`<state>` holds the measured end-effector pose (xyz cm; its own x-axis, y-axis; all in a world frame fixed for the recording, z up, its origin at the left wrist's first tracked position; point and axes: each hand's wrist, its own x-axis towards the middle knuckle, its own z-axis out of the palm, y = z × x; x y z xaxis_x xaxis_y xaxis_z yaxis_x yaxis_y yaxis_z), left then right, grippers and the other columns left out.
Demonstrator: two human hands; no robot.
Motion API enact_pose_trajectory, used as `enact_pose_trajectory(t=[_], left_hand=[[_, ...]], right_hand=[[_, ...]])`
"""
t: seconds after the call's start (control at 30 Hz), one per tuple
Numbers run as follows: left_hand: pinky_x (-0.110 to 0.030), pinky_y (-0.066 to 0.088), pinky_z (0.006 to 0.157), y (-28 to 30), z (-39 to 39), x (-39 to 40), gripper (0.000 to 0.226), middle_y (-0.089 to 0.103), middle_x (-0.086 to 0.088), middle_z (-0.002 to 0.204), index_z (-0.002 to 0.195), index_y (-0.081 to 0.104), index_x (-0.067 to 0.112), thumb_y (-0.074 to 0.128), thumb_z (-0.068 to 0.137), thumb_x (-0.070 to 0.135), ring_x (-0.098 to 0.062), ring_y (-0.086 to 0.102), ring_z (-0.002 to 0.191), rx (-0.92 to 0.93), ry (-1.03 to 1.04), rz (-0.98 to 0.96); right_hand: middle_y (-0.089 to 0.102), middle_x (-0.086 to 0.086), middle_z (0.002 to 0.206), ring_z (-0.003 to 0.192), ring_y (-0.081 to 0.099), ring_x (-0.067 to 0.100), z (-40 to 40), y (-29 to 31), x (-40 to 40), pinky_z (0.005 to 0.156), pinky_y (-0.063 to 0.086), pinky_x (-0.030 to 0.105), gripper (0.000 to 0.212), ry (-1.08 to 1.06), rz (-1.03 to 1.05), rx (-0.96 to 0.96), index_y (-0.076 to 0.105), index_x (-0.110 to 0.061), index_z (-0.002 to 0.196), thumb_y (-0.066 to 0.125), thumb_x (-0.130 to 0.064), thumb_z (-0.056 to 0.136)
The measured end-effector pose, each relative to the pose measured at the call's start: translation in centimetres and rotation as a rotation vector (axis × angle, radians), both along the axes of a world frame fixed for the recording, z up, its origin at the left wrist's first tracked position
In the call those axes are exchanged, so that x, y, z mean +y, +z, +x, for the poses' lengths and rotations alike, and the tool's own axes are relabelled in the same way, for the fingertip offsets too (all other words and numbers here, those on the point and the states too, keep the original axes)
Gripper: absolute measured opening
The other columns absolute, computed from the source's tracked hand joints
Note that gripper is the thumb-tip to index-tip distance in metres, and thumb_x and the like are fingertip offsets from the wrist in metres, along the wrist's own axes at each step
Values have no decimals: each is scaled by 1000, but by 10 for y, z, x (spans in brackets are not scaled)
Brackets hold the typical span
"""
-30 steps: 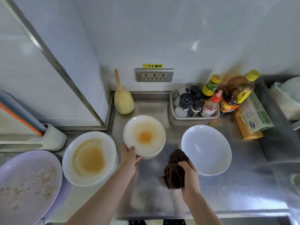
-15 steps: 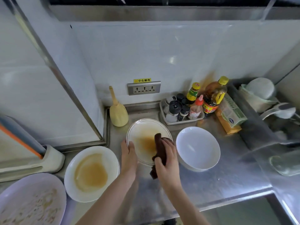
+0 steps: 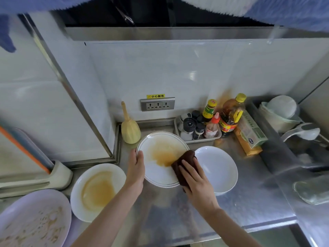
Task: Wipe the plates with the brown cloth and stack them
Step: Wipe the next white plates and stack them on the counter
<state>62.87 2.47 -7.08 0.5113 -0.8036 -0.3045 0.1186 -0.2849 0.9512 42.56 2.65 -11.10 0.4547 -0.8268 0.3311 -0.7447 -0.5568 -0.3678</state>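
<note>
Brown cloth (image 3: 185, 164) is now pressed onto the right side of the gold-rimmed plate (image 3: 160, 177), flattened under the right hand (image 3: 195, 177), whose fingers are spread and laid over the fabric rather than closed round it. A second ago it was held bunched above the bare tabletop (image 3: 249, 202); half a second ago it had just reached the plate's middle. Wiping of this plate is therefore judged to have begun, though the orange-brown smear (image 3: 163, 154) is largely left.

The plate's left rim is gripped by the left hand (image 3: 136, 168), thumb over the edge, and the plate is tilted, its far edge raised. The cloth's long axis runs from near-left to far-right, its far corner pointing toward the white bowl (image 3: 220, 168) just beside it.

A second stained plate (image 3: 98, 191) and a crumb-strewn plate (image 3: 33, 223) wait at the left, unstacked.
</note>
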Motion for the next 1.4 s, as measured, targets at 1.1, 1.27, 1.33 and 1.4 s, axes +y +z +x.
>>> enact_pose_trajectory(t=[1.1,1.27,1.33,1.4], left_hand=[[-16,34,67,29,-11,-21,24,42,8,83,78,43,30,41,100,21,-7,41,81,-60,-280,-61],[-40,43,103,21,-36,-3,60,49,14,134,130,43,40,66,75,47,-11,51,120,309,-83,-83],[-45,46,101,17,-54,12,64,56,9,130,128,45,41,76,73,30,-15,56,118,373,-41,-128],[-47,43,103,11,-61,18,68,56,7,131,130,44,40,74,76,13,-16,54,121,271,-45,-170]], right_hand=[[69,14,94,87,65,26,2,58,-50,85,54,47,33,-490,853,-1091,61,-14,97,77,-1,72],[68,8,92,89,63,26,14,49,-39,79,55,38,34,-650,726,-1286,59,-16,103,74,-2,76],[67,5,99,95,63,22,20,47,-29,79,52,32,41,-719,696,-1387,55,-17,112,72,-3,78],[63,0,111,102,60,16,23,45,-19,90,50,34,54,-722,671,-1391,49,-25,123,72,-4,78]])
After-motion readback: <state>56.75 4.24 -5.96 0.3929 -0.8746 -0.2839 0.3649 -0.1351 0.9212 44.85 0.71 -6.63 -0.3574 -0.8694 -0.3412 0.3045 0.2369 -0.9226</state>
